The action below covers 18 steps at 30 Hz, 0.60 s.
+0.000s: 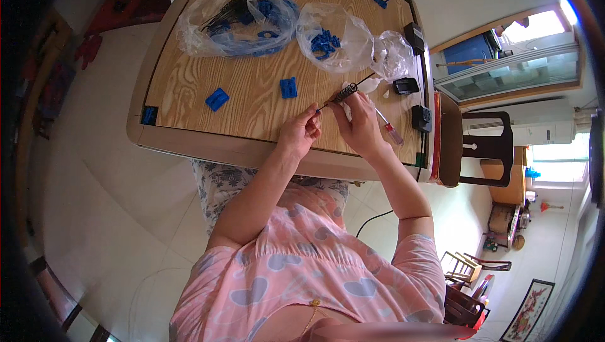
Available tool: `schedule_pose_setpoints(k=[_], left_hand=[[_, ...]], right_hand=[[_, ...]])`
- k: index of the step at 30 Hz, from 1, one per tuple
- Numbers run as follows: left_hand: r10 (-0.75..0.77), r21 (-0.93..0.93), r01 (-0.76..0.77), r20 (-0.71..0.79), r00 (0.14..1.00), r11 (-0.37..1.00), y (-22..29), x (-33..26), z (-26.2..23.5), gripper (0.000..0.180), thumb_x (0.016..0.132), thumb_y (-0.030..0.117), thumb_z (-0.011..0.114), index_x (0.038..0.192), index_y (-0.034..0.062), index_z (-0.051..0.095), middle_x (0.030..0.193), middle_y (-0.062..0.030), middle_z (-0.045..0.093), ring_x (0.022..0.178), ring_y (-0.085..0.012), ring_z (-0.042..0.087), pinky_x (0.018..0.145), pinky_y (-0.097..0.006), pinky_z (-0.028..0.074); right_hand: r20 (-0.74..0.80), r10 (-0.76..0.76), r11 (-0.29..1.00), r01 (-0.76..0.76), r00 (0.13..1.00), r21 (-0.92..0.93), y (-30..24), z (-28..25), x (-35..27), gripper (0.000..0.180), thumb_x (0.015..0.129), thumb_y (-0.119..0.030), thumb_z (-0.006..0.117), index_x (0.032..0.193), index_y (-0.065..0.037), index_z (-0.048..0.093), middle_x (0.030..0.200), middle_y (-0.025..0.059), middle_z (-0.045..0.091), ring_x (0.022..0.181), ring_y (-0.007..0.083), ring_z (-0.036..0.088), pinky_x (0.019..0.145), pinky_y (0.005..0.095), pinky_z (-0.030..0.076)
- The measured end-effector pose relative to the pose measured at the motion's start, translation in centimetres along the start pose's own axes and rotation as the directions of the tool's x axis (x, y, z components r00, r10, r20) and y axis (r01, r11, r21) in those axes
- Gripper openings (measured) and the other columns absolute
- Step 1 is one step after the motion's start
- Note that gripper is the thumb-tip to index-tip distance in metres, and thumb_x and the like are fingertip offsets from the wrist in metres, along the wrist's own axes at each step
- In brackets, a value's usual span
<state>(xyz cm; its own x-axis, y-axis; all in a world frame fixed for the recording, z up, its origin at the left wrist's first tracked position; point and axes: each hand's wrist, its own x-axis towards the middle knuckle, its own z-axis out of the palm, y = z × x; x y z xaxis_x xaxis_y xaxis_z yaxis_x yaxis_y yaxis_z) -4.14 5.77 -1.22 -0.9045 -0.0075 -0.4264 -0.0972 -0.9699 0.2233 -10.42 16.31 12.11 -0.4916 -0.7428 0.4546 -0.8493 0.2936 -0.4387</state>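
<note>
left fingers [310,116] pinch one end of the spring [345,93], right fingers [342,116] nearly closed further along; a slack grip could flick it toward the screwdriver [394,134]

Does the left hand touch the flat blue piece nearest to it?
Apart. The head view shows bare tabletop between the left hand and that blue piece.

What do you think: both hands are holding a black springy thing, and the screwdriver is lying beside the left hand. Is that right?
Not quite: the screwdriver is lying beside the right hand, not the left hand, as the head view shows. The rest is right: both are holding a black springy thing.
</note>
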Motion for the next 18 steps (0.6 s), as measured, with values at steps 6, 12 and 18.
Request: schedule_pose_setpoints(k=[6,12,18], left_hand=[[-0.007,-0.007,0.007,0.005,1.0,1.0,0.05,-0.05,0.07,0.025,0.08,0.03,0.077,0.081,0.0105,0.061,0.066,0.0053,0.049,0.065,-0.009,0.046,0.064,-0.025,0.039],[-0.008,-0.001,0.008,0.0,1.0,1.0,0.0,-0.01,0.03,0.023,0.081,0.029,0.076,0.081,0.0111,0.062,0.065,0.0053,0.049,0.064,-0.0088,0.046,0.064,-0.025,0.039],[-0.004,0.013,0.005,-0.006,1.0,1.0,-0.01,-0.02,0.17,0.023,0.082,0.029,0.075,0.08,0.0113,0.061,0.066,0.0049,0.049,0.064,-0.0089,0.046,0.063,-0.026,0.038]], right_hand=[[0.011,-0.016,1.0,0.016,1.0,-0.011,0.14,0.02,0.01,0.011,0.083,-0.002,0.061,0.093,-0.002,0.058,0.086,0.0136,0.061,0.084,0.0352,0.058,0.075,0.0404,0.045],[0.033,-0.022,1.0,0.022,0.999,-0.016,0.15,0.0,0.1,0.011,0.084,-0.004,0.059,0.095,-0.002,0.055,0.084,0.0135,0.06,0.082,0.0355,0.058,0.076,0.0412,0.044],[0.048,-0.025,0.999,0.026,0.999,-0.018,0.15,0.03,0.13,0.012,0.084,-0.005,0.059,0.095,-0.003,0.054,0.084,0.0134,0.06,0.081,0.0352,0.058,0.076,0.0413,0.044]])
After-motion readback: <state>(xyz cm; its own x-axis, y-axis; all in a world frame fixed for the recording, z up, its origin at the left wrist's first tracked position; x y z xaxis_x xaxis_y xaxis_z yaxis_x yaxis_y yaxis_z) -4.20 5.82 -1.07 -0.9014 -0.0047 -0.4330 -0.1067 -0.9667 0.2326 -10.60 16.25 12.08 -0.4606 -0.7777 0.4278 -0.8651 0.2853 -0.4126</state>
